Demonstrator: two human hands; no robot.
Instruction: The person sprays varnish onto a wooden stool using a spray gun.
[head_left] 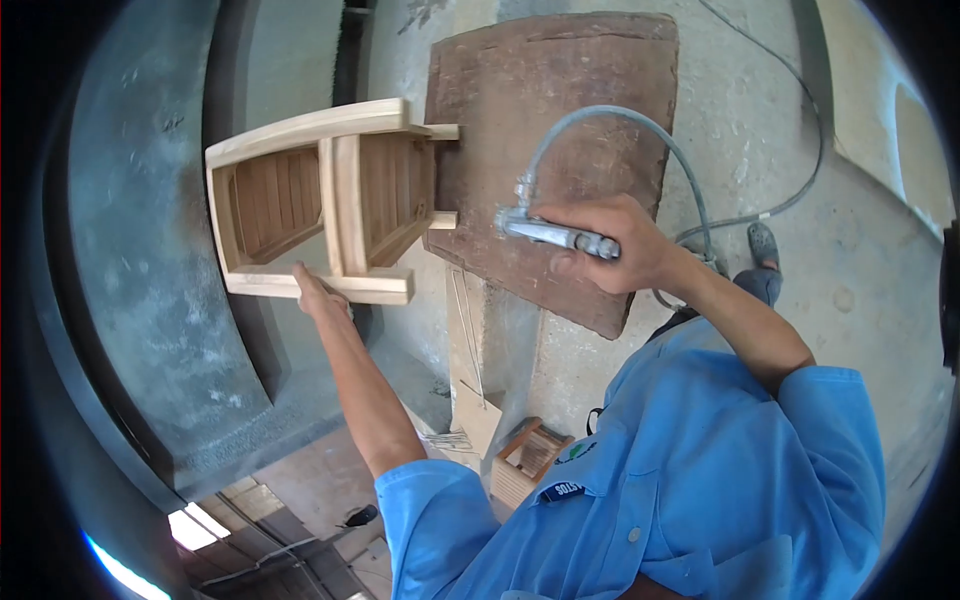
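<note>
My left hand is closed on the lower rail of a small unfinished wooden piece with slatted panels, which looks like a stool lying on its side. Two of its short ends reach over the edge of a brown board. In my right hand is a metal spray gun, held above the board with its front towards the wooden piece. A grey hose loops from the gun back past my wrist. Some of the left fingers are hidden behind the rail.
A thin hose runs across the concrete floor on the right. Large grey panels stand at the left. Near my body are another slatted wooden piece and bent wire. My shoe shows at the right.
</note>
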